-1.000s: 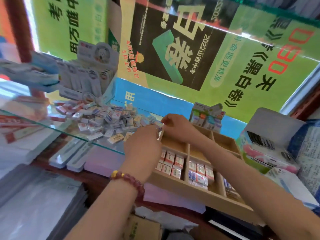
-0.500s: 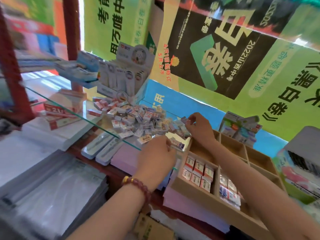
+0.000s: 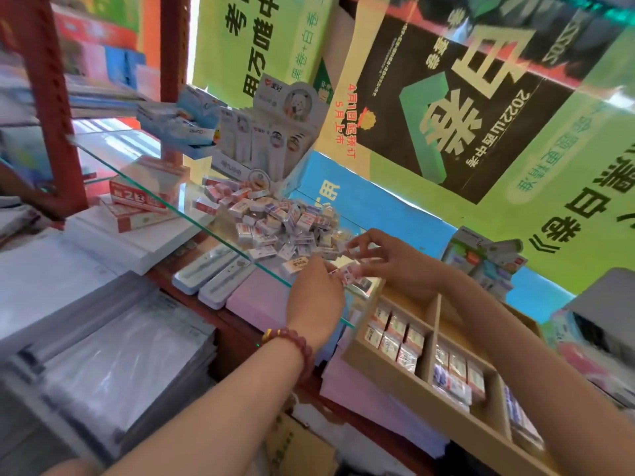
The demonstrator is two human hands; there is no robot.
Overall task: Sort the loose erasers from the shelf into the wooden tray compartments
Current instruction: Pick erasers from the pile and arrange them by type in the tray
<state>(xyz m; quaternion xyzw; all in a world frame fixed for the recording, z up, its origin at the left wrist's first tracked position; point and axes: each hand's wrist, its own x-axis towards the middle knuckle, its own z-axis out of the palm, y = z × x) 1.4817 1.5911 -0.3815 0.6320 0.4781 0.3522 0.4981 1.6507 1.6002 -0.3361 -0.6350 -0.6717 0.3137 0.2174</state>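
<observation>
A heap of loose erasers [image 3: 278, 223] lies on the glass shelf [image 3: 144, 187]. At the heap's right edge my right hand [image 3: 395, 261] pinches one small eraser [image 3: 354, 250] between thumb and fingers. My left hand [image 3: 314, 297], a red bead bracelet on its wrist, grips several erasers [image 3: 348, 273] just below it, over the shelf's front corner. The wooden tray [image 3: 405, 383] stands to the lower right, tilted; rows of erasers fill its near compartments, while the far ones are partly hidden by my right forearm.
A white display box [image 3: 275, 132] stands behind the heap. Red and white boxes [image 3: 137, 201] and two pen cases [image 3: 213, 273] lie under the glass. Stacked paper packs [image 3: 103, 338] fill the lower left. Small boxed goods [image 3: 488, 262] stand beyond the tray.
The view has swung left and down. My right hand came back from the heap's far side towards my left hand, which stayed at the shelf corner holding erasers.
</observation>
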